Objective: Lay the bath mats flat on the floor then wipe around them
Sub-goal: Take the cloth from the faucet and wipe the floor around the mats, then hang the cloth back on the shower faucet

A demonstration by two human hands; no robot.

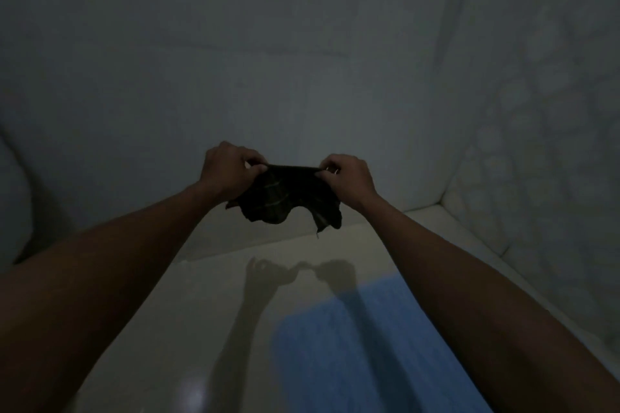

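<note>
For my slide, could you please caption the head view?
Both hands, left hand and right hand, stretch a dark cloth above a blue mat.

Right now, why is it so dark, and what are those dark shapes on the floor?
Head view: the room is dimly lit; the shapes are shadows of the left hand and right hand stretching a dark cloth, falling across the floor and blue mat; one glare spot shines at bottom.
</note>
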